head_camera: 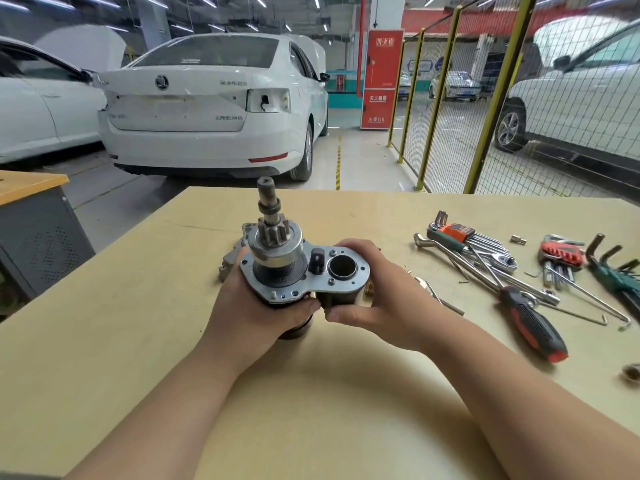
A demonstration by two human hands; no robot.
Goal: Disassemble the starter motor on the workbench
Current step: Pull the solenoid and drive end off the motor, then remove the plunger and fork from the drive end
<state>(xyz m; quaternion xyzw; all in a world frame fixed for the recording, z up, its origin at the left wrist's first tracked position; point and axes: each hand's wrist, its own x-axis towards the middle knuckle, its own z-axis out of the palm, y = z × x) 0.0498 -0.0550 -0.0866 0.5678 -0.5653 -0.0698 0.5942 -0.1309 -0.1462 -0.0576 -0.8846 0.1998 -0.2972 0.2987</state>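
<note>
Firmly clasped in both hands, the starter motor [301, 271] stands upright just above the near middle of the workbench [311, 393]. The left hand [256, 306] wraps round the motor body from below. The right hand [367, 299] grips the solenoid side, and the two thumbs nearly meet at the front.

The pinion gear [275, 233] and its shaft rise bare from the top plate. Beside them a round bore [342, 266] gapes open, so the nose housing and the solenoid plunger appear to be off already. A grey cast housing [228, 265] lies on the bench just behind the left hand. By the look of it, the pinion assembly, top plate and motor body are left to separate.

To the right lie a screwdriver [533, 323] with a black and red handle, a ratchet wrench [502, 259] and an orange-clipped set of hex keys [460, 233]; no branding on them is legible.

Beyond the bench a white car [207, 98] carries a round Skoda-style badge [161, 81]; its boot lettering is too blurred to read. A red fire cabinet [381, 77] bears white Chinese characters, with "119" at the foot.
</note>
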